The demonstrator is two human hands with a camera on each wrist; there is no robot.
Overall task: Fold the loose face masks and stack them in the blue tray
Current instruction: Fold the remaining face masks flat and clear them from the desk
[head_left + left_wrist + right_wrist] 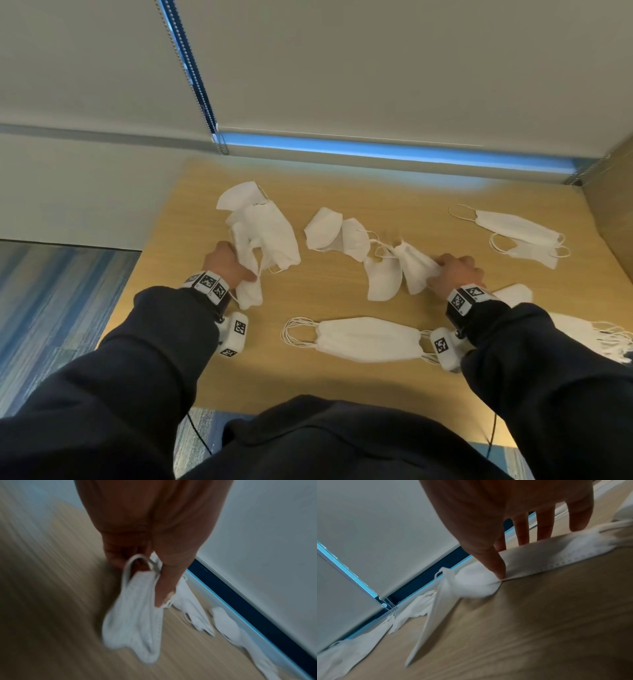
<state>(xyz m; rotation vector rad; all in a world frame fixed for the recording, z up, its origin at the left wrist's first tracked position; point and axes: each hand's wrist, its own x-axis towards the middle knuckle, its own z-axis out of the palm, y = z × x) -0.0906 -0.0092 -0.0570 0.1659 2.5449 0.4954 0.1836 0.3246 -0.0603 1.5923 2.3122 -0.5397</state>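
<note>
Loose white face masks lie scattered over the wooden table (342, 383). My left hand (236, 267) grips a crumpled bunch of masks (270, 236) at the left; in the left wrist view the thumb and fingers (164, 588) pinch this bunch (135, 622) by its ear loops. My right hand (443, 270) pinches the end of a mask (416, 270) at centre right. The right wrist view shows the thumb (496, 566) on that mask (547, 557), with the fingers behind it. A flat stack of folded masks (370, 337) lies near the front edge. No blue tray is in view.
More masks lie in the middle (337, 233) and at the back right (517, 226), and a fringed pile (582, 332) sits under my right forearm. A window blind (376, 68) and sill run along the table's far edge. A cardboard panel (613, 205) stands at the right.
</note>
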